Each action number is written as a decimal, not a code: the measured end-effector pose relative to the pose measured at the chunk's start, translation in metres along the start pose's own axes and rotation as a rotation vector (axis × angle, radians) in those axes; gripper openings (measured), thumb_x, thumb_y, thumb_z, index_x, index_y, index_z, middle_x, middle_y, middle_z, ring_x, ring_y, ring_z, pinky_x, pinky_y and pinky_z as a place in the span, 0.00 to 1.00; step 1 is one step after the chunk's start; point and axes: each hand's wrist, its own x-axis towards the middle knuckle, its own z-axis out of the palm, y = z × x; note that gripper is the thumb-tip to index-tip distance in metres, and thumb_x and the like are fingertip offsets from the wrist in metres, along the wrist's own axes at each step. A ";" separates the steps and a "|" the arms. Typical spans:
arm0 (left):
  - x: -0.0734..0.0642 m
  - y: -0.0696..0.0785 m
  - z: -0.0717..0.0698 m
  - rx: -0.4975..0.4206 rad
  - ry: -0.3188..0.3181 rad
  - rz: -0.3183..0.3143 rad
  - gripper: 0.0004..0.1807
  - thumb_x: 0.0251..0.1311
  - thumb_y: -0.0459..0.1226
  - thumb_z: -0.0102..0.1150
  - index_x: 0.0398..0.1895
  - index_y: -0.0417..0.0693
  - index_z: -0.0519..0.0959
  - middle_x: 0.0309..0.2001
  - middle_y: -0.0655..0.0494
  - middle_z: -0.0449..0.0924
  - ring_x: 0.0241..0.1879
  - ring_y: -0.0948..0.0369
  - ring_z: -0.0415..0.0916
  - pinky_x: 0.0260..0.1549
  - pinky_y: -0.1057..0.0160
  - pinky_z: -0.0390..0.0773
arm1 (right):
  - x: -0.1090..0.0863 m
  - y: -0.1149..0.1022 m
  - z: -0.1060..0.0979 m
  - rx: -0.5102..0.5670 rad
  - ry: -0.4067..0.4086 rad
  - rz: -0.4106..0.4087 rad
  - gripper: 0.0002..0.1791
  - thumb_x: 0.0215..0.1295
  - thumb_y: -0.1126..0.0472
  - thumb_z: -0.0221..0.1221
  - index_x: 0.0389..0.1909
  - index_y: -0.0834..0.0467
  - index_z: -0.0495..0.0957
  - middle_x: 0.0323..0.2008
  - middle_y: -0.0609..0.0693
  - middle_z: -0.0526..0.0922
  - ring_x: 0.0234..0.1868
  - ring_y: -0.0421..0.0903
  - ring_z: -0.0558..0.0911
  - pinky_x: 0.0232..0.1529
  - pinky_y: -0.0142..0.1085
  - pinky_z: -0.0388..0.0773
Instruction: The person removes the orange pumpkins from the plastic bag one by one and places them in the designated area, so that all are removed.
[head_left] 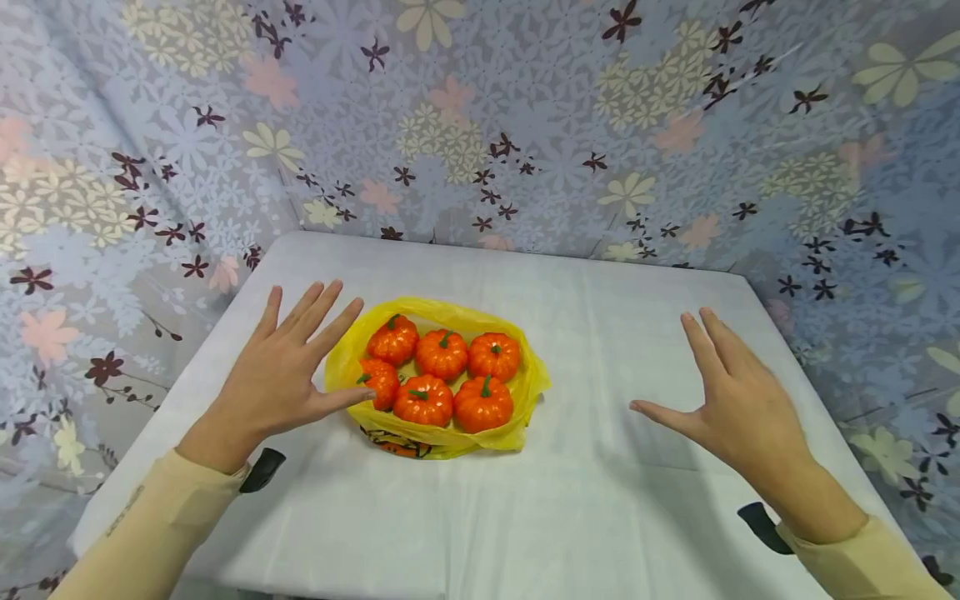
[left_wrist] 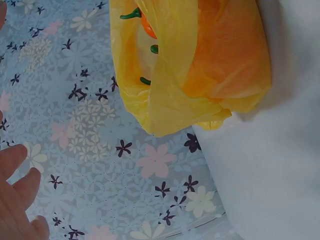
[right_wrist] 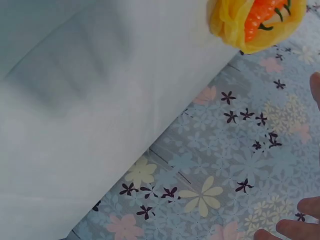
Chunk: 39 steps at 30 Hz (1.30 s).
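Note:
Several small orange toy pumpkins [head_left: 425, 400] with green stems sit in two rows inside a yellow plastic bag [head_left: 442, 312], its mouth spread wide. Dark and orange print shows low on the bag's front. My left hand [head_left: 277, 379] is held over the bag's left side, fingers spread, thumb overlapping the nearest left pumpkin in the head view; contact cannot be made out. Well to the right of the bag, my right hand [head_left: 742, 408] hovers with straight fingers and holds nothing. In the left wrist view the bag [left_wrist: 225, 60] hides most pumpkins.
A white cloth covers the table [head_left: 600, 317]. Flower-patterned fabric [head_left: 525, 108] hangs behind it and along both sides. Dark straps [head_left: 262, 471] show at both wrists, below pale sleeves [head_left: 150, 517].

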 end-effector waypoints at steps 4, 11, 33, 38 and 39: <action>-0.001 -0.002 0.001 -0.029 -0.004 -0.016 0.55 0.57 0.78 0.40 0.80 0.53 0.58 0.76 0.42 0.57 0.74 0.43 0.54 0.73 0.37 0.38 | 0.001 -0.004 0.002 0.047 0.019 0.035 0.66 0.49 0.13 0.49 0.75 0.62 0.62 0.72 0.65 0.65 0.60 0.71 0.74 0.43 0.65 0.78; -0.004 -0.005 0.003 -0.117 -0.041 -0.060 0.53 0.57 0.73 0.52 0.80 0.55 0.59 0.76 0.42 0.58 0.73 0.42 0.57 0.73 0.37 0.40 | 0.007 -0.010 0.000 0.206 -0.091 0.227 0.66 0.40 0.34 0.77 0.78 0.58 0.58 0.73 0.61 0.62 0.68 0.65 0.67 0.51 0.66 0.74; -0.020 -0.017 0.020 -0.650 -0.155 -0.485 0.47 0.60 0.48 0.71 0.80 0.71 0.55 0.77 0.56 0.56 0.75 0.46 0.54 0.68 0.35 0.58 | 0.006 -0.037 0.020 0.596 -0.172 0.467 0.57 0.52 0.48 0.77 0.79 0.56 0.56 0.72 0.58 0.64 0.68 0.61 0.68 0.68 0.51 0.66; -0.025 -0.019 0.027 -0.704 -0.146 -0.515 0.44 0.63 0.47 0.69 0.79 0.71 0.57 0.77 0.56 0.57 0.75 0.48 0.54 0.69 0.36 0.58 | 0.003 -0.042 0.028 0.641 -0.153 0.475 0.55 0.54 0.49 0.76 0.78 0.56 0.57 0.71 0.56 0.64 0.69 0.56 0.67 0.69 0.40 0.65; -0.026 -0.019 0.028 -0.710 -0.149 -0.520 0.43 0.63 0.47 0.69 0.79 0.70 0.58 0.77 0.56 0.57 0.75 0.48 0.53 0.69 0.37 0.58 | 0.002 -0.042 0.029 0.643 -0.154 0.478 0.54 0.54 0.49 0.76 0.78 0.56 0.57 0.71 0.56 0.64 0.69 0.56 0.67 0.69 0.39 0.65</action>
